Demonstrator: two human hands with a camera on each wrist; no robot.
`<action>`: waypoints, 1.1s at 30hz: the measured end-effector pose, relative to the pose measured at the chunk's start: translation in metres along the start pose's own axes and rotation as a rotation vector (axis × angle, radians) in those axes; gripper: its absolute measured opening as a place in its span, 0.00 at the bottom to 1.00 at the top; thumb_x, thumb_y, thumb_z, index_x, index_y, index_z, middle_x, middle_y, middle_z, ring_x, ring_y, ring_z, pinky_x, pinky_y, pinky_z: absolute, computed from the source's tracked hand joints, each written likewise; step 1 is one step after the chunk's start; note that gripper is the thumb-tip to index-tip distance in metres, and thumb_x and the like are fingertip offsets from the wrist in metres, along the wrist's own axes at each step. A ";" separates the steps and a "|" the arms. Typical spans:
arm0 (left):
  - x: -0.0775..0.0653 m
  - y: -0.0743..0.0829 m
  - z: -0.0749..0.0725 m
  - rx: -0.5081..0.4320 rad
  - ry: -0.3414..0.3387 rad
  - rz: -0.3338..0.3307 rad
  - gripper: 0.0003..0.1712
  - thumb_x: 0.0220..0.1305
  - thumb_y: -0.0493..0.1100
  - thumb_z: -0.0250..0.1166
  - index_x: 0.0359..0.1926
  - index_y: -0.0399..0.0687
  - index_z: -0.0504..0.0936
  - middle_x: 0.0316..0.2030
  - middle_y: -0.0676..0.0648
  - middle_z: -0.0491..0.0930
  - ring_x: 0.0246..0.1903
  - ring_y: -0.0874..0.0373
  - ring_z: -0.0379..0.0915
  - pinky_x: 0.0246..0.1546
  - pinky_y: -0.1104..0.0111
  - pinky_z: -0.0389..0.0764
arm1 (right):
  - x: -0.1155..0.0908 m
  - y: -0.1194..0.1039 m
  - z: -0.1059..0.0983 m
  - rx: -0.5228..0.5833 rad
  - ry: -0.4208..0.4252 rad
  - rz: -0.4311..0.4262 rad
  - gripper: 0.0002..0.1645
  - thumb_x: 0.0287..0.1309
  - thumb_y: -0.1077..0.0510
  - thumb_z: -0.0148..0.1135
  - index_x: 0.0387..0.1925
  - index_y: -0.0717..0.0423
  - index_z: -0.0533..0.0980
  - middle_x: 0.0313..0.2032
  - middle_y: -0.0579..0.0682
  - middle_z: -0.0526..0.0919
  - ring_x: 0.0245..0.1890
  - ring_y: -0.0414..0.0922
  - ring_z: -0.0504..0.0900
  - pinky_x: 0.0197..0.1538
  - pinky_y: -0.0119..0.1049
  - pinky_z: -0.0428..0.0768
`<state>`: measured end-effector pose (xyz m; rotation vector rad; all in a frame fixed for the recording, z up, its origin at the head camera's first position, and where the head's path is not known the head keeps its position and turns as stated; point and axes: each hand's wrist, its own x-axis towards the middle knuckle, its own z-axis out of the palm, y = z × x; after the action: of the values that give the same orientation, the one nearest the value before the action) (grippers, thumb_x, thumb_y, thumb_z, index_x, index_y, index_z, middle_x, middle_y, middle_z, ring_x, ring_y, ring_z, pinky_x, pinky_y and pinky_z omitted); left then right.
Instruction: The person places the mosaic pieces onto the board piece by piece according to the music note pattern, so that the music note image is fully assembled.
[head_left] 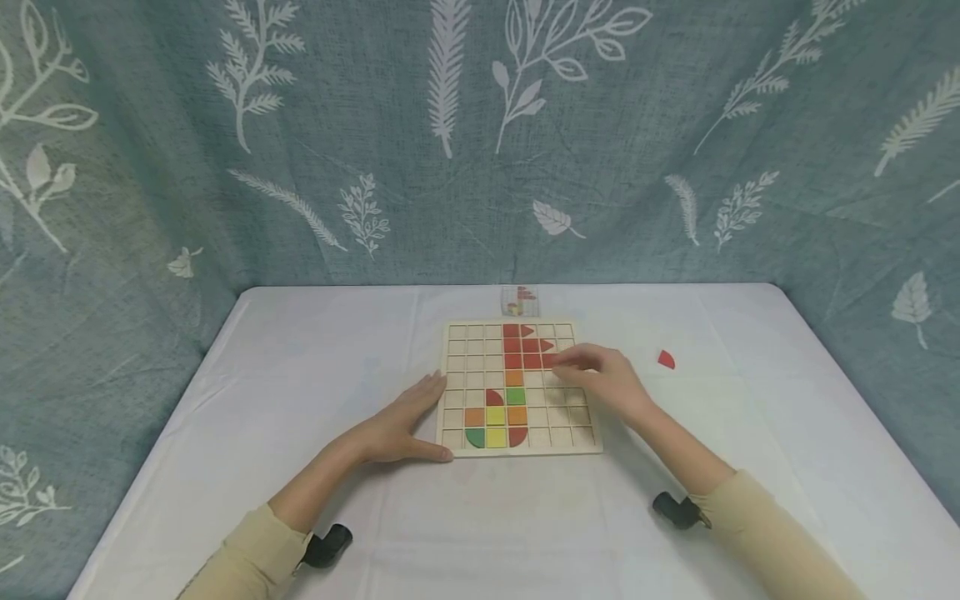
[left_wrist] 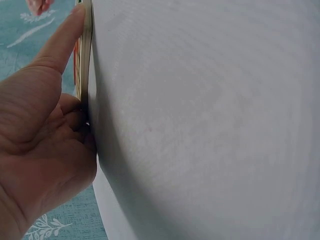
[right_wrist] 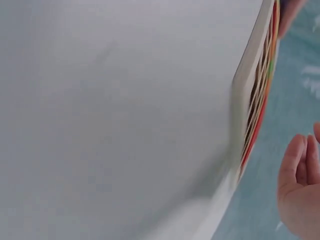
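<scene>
A square wooden grid board [head_left: 555,417] lies on the white table with coloured tiles set in it: red squares and triangles at the top, orange, green and yellow ones below. My left hand [head_left: 397,423] rests at the board's left edge, thumb [left_wrist: 65,42] along the near side and fingers extended up the left side. Over the board's upper right side, my right hand [head_left: 603,379] pinches a small red piece [head_left: 550,360] at the end of the third red row. The fingertips partly cover that piece, and its shape cannot be told.
One loose red quarter-round tile [head_left: 667,359] lies on the table to the right of the board. A small printed pattern card [head_left: 521,301] is at the table's back edge. Behind hangs a blue-green curtain [head_left: 390,125] with white leaves.
</scene>
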<state>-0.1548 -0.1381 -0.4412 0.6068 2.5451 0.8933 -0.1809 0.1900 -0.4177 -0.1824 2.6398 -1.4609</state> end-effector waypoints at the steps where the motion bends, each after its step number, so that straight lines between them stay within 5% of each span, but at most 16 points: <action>1: 0.000 0.000 0.000 0.001 -0.001 0.002 0.67 0.47 0.61 0.75 0.76 0.40 0.46 0.76 0.41 0.40 0.75 0.45 0.32 0.73 0.49 0.41 | -0.002 0.005 -0.008 -0.005 0.019 0.014 0.19 0.60 0.47 0.67 0.50 0.52 0.82 0.47 0.47 0.84 0.50 0.47 0.79 0.52 0.43 0.78; 10: 0.001 -0.002 0.001 0.003 0.000 0.010 0.67 0.47 0.62 0.75 0.76 0.40 0.45 0.76 0.41 0.40 0.75 0.45 0.32 0.73 0.49 0.41 | -0.021 0.047 -0.067 -0.069 0.135 0.093 0.26 0.65 0.48 0.62 0.57 0.60 0.76 0.53 0.60 0.81 0.57 0.57 0.76 0.59 0.52 0.74; 14: 0.001 -0.002 0.001 0.004 -0.002 0.016 0.67 0.47 0.61 0.75 0.76 0.39 0.45 0.76 0.41 0.39 0.75 0.45 0.31 0.73 0.49 0.41 | -0.026 0.065 -0.088 -0.114 0.170 0.125 0.27 0.66 0.48 0.61 0.59 0.62 0.75 0.53 0.61 0.81 0.54 0.56 0.78 0.52 0.43 0.78; 18: 0.001 -0.001 0.002 0.005 0.002 0.013 0.67 0.47 0.61 0.75 0.76 0.39 0.46 0.76 0.40 0.40 0.75 0.45 0.32 0.73 0.49 0.41 | -0.024 0.075 -0.104 -0.184 0.203 0.189 0.28 0.66 0.50 0.59 0.61 0.64 0.71 0.55 0.65 0.78 0.55 0.59 0.76 0.52 0.45 0.78; 21: 0.001 -0.001 0.002 0.004 0.004 0.006 0.67 0.47 0.61 0.75 0.76 0.40 0.46 0.76 0.41 0.40 0.75 0.45 0.32 0.73 0.49 0.42 | -0.020 0.079 -0.109 -0.224 0.184 0.220 0.31 0.65 0.54 0.59 0.64 0.67 0.67 0.58 0.69 0.73 0.58 0.63 0.71 0.58 0.56 0.73; 33: 0.000 0.000 0.002 0.002 0.000 0.011 0.66 0.48 0.60 0.75 0.76 0.39 0.45 0.76 0.40 0.39 0.75 0.45 0.31 0.73 0.49 0.41 | 0.001 0.081 -0.103 -0.233 0.057 0.161 0.30 0.64 0.60 0.59 0.66 0.66 0.66 0.62 0.68 0.70 0.64 0.65 0.65 0.65 0.59 0.66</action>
<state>-0.1541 -0.1376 -0.4425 0.6218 2.5452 0.8952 -0.2027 0.3182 -0.4325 0.0513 2.7914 -1.1254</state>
